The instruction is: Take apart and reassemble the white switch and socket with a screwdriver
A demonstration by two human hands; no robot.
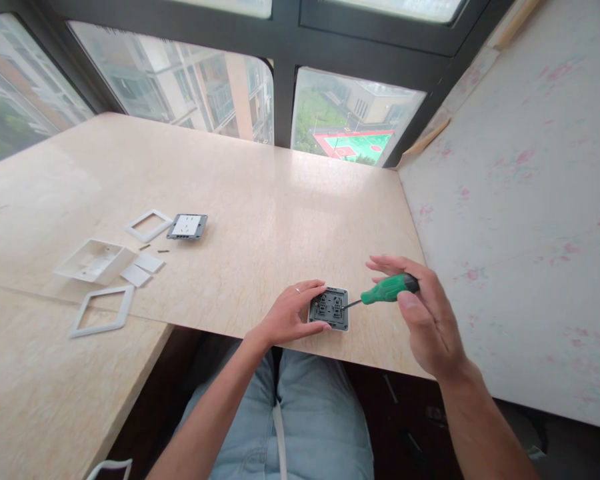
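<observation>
A wall switch (329,309) with a dark grey inner face and a white outer edge lies near the counter's front edge. My left hand (296,312) grips it from the left, thumb along the near side and fingers at the far side. My right hand (433,320) has a screwdriver (387,288) with a green handle between thumb and fingers, some of the fingers stretched out. Its thin shaft points left, and the tip meets the right part of the switch's face. Whether the tip sits in a screw is too small to tell.
On the counter (280,220) at left lie a wall socket (187,227), a white frame (149,237), a larger white frame (125,308), a white box (93,261), white plates (136,275) and two screws (163,251). Windows stand behind; a flowered wall (520,220) bounds the right.
</observation>
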